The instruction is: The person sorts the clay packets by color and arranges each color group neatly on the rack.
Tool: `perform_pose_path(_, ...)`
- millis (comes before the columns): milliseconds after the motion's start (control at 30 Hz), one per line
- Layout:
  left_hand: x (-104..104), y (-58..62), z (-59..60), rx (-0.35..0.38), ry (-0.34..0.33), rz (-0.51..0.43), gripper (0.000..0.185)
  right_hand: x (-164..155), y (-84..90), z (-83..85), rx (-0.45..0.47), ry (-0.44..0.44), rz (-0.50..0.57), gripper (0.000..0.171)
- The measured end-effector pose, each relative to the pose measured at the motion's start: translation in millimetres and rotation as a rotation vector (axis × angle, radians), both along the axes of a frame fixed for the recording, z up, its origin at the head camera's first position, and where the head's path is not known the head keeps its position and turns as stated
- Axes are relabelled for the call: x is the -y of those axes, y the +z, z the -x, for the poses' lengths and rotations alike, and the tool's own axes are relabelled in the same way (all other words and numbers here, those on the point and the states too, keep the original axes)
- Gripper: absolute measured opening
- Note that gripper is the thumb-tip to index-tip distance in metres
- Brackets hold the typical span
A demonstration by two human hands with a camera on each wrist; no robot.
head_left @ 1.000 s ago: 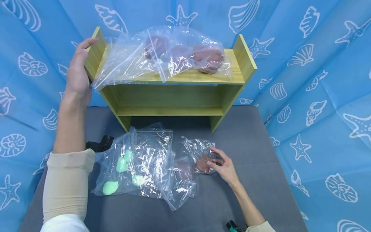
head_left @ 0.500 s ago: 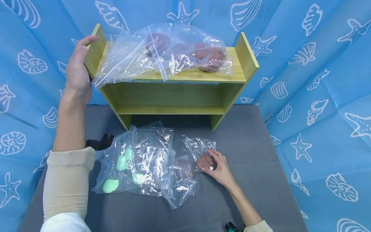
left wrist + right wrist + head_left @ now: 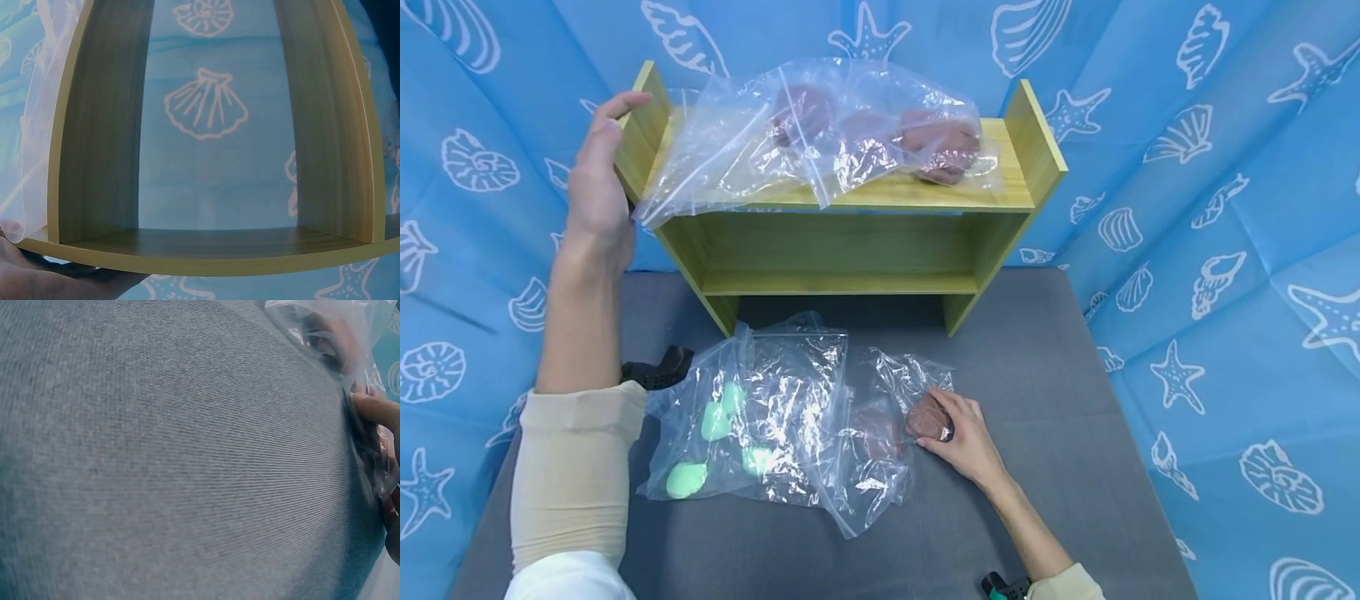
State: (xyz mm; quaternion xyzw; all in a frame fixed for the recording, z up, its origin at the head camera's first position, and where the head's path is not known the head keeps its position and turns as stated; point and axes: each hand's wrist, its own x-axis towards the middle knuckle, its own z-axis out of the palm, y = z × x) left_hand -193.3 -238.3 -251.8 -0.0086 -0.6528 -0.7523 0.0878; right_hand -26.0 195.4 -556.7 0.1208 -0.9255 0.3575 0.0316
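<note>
Over the last second the right hand (image 3: 964,439) has slid left and closed its fingers round the brown piece (image 3: 927,419) inside the small clear bag (image 3: 887,425).

Your left hand (image 3: 597,187) is raised with the forearm almost upright, fingers straight and held together, the palm turned to the right. Your right hand (image 3: 964,433) is low, with the fingers curled in a grip.
</note>
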Motion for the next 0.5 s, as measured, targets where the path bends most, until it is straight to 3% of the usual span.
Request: perform_pose_path(500, -1.3, 2.2, -1.4, 0.023, 0.005, -0.001, 0.042, -4.7, -3.1, 1.5, -0.048, -0.006, 0.03, 0.078)
